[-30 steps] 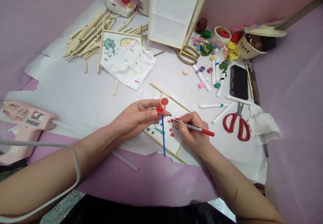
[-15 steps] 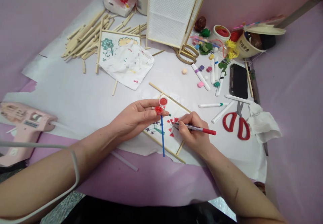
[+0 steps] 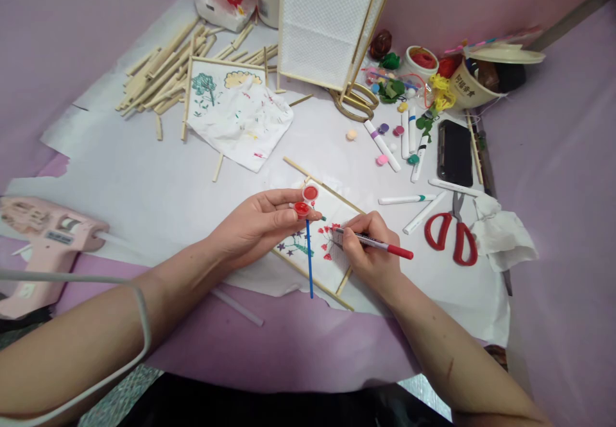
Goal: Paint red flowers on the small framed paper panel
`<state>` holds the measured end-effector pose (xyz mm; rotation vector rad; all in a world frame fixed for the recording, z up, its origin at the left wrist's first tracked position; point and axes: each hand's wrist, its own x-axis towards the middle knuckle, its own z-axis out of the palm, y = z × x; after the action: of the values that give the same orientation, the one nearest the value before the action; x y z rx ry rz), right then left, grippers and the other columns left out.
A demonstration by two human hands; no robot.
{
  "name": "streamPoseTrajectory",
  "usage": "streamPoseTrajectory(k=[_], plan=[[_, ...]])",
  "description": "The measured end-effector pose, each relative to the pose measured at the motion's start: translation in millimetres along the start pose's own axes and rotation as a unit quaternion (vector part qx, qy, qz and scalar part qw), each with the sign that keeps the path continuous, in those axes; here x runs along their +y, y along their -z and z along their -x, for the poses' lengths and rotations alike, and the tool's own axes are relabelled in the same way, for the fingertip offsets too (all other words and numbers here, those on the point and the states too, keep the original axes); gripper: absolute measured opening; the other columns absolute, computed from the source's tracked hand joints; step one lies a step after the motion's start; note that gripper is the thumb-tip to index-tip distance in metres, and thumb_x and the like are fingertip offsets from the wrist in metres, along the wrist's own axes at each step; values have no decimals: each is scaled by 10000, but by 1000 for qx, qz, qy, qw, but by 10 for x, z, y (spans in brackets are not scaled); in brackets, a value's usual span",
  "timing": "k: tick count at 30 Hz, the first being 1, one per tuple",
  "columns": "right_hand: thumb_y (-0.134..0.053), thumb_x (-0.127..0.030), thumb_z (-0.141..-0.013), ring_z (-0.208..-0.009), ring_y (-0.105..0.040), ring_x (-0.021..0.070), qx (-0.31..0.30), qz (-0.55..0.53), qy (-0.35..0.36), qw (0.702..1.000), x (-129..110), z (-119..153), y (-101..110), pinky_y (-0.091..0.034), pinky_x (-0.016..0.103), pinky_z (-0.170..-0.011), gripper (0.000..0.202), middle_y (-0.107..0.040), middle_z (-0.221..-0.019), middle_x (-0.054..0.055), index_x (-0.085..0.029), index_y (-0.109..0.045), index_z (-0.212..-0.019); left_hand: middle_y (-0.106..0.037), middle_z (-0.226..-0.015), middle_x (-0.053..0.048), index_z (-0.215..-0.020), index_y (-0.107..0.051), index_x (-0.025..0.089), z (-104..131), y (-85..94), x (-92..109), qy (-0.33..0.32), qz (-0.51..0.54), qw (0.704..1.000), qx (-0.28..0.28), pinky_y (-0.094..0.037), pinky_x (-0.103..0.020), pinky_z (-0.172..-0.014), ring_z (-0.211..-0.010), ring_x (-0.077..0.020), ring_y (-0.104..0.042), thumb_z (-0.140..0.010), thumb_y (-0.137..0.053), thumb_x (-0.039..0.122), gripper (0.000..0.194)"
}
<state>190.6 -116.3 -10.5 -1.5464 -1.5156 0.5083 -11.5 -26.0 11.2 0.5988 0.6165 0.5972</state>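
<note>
A white panel (image 3: 327, 197) framed with thin wooden sticks lies at the table's front, bearing red flowers and purple and green drawings. My left hand (image 3: 262, 221) is closed over the panel's left part, holding a small open pot of red paint (image 3: 301, 209), its round lid (image 3: 310, 192) and a blue brush (image 3: 310, 260) that hangs downward. My right hand (image 3: 370, 247) grips a red-ended pen (image 3: 385, 244), its tip at the red flowers on the panel.
Behind are wooden sticks (image 3: 163, 70), a painted panel (image 3: 205, 106) under crumpled tissue (image 3: 245, 125), and a white lantern-like frame (image 3: 327, 22). Markers (image 3: 382, 146), a phone (image 3: 455, 153) and red-handled scissors (image 3: 462, 241) lie right; a pink glue gun (image 3: 52, 241) lies left.
The pen tip has shifted slightly up and to the right over the red flowers. My left hand keeps its hold on the pot and brush.
</note>
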Motion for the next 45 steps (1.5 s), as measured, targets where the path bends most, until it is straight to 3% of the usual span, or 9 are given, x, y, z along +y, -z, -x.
streamPoseTrajectory(k=[17, 45], plan=[[-555, -192, -829, -570, -555, 137, -36, -26, -12, 999, -19, -16, 24, -409, 286, -530, 183, -616, -670, -8, -235, -421, -712, -775, -826, -27, -957, -763, 224, 0, -7, 4, 4, 3, 1000, 7, -408, -391, -1084, -943, -182, -711, -715, -832, 231, 252], [-562, -248, -848, -584, -547, 139, -11, 7, -28, 1000, -9, -15, 14, -422, 283, -538, 160, -588, -651, -19, -237, -438, -747, -770, -839, -54, -957, -761, 203, 5, -25, 29, 16, -4, 999, 30, -423, -406, -1050, -1004, -237, -698, -686, -849, 236, 287]])
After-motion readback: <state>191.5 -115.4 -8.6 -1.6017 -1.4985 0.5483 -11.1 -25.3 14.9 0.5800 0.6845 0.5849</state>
